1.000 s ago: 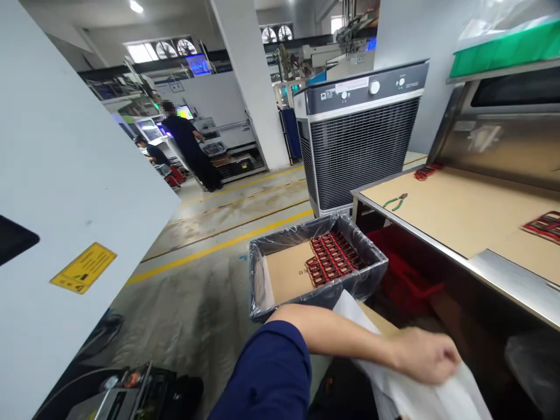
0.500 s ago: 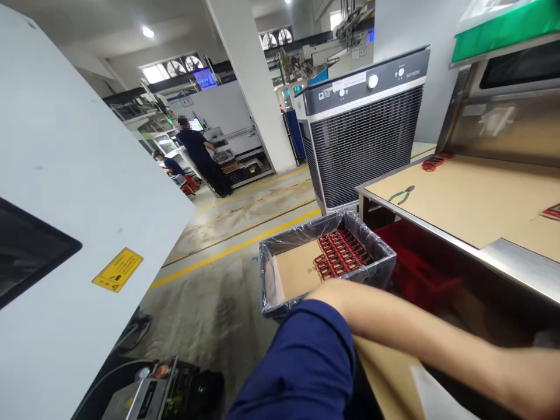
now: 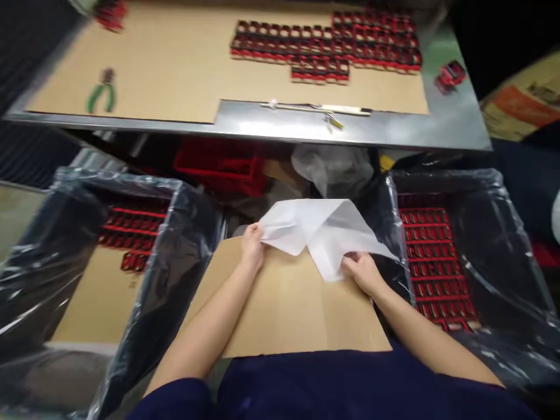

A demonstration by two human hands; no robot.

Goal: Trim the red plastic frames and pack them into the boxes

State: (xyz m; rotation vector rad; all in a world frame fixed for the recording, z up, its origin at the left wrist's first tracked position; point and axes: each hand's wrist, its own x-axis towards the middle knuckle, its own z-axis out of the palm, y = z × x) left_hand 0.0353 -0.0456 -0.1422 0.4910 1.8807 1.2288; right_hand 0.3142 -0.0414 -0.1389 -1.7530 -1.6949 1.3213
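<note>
A thin white sheet [image 3: 297, 219], creased and folded over at its middle, is stretched between my two hands. My left hand [image 3: 252, 248] pinches its left edge. The lower right part is gripped by my right hand [image 3: 362, 271], whose fingertips are partly hidden. Below the sheet lies a brown cardboard sheet [image 3: 301, 315], reaching back to my body. To the left stands a plastic-lined bin [image 3: 153, 280] with red-and-black parts [image 3: 135, 227] on cardboard. On the right, another lined bin [image 3: 494, 233] holds rows of similar red-and-black parts [image 3: 431, 262].
Ahead is a metal workbench [image 3: 394, 131] covered with cardboard. It carries rows of red-framed parts [image 3: 284, 44], green-handled pliers [image 3: 102, 96] and a thin white tool [image 3: 341, 109]. Under it are a red crate [image 3: 219, 169] and crumpled clear plastic [image 3: 332, 166]. A printed sack [image 3: 525, 96] stands at right.
My view has swung right and down from the aisle to the bench. Both hands now show, holding the white sheet; earlier one arm reached across and the hands were out of sight.
</note>
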